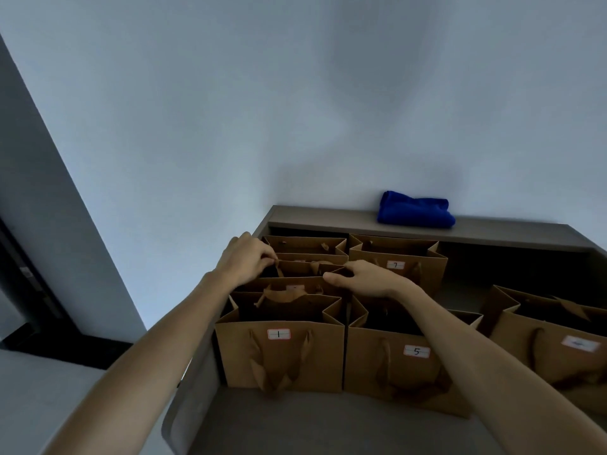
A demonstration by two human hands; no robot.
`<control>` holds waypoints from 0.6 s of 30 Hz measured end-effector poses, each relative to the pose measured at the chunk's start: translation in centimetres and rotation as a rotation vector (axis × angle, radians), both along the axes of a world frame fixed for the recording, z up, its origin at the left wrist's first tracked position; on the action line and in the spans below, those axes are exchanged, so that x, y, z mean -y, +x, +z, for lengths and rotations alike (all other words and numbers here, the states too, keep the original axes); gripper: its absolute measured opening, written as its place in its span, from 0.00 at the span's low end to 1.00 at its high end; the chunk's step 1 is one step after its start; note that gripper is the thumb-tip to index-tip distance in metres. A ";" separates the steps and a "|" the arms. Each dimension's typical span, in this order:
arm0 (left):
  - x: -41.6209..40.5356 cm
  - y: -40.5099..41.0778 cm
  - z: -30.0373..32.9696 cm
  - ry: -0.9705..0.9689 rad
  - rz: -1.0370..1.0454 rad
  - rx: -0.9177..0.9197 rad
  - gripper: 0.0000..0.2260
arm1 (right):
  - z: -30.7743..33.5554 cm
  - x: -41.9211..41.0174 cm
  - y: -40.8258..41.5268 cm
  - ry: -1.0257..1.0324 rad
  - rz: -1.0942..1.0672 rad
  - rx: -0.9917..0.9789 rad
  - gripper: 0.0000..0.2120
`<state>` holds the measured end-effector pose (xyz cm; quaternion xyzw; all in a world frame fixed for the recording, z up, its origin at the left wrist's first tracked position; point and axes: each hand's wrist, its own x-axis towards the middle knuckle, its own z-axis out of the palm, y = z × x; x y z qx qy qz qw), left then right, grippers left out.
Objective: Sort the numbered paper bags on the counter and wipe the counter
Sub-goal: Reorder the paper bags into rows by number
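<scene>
Both hands are at the third bag [305, 268] of the left column, at about 12 o'clock from the viewer. The left hand [244, 261] pinches the bag's left rim with curled fingers [267, 257]. The right hand [364, 278] grips the right rim, thumb and fingers closed on the paper.

The bags stand on the desk [328, 425] in tight rows, touching each other. Bag 1 [279, 353] is at the near left, bag 5 [400, 366] just beside it at 1 o'clock, bag 7 [399, 257] behind that, and a fourth bag [555, 346] at 3 o'clock.

Risks, as judged from here: the held bag is squeezed between its neighbours, so if it is lifted quickly, the bags in front and behind may be dragged or tipped. The thin paper rim may be torn or creased if it is pulled only by the pinch. A ribbon handle [282, 295] of the next bag lies loose near the hands and could be caught. The right forearm passes over bag 5 and may push its rim down.

Readable writing: "1", "5" and "7" on white labels with red borders. The label on the bag at 3 o'clock is blurred. The label of the held bag is hidden.

A blue cloth [415, 210] is lying on the shelf [492, 229] at the back, not touched; the wiping is not yet begun.
</scene>
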<state>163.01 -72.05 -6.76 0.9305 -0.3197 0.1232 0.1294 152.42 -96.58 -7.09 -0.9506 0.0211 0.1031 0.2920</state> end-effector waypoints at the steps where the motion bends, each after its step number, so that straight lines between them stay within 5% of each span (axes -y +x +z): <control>1: -0.1 0.0 0.1 -0.007 -0.005 -0.025 0.08 | 0.1 0.1 -0.1 -0.020 -0.004 0.013 0.30; 5: -0.8 -0.7 1.0 -0.135 -0.061 -0.078 0.09 | 0.7 0.3 -1.1 -0.048 -0.018 0.201 0.33; 9: -2.3 -3.9 1.3 -0.302 -0.117 -0.160 0.05 | 1.6 -0.2 -3.5 -0.029 0.038 0.464 0.15; 18: -3.5 -5.7 -0.6 -0.184 -0.198 -0.165 0.06 | 1.0 -3.3 -5.2 -0.263 0.384 0.383 0.12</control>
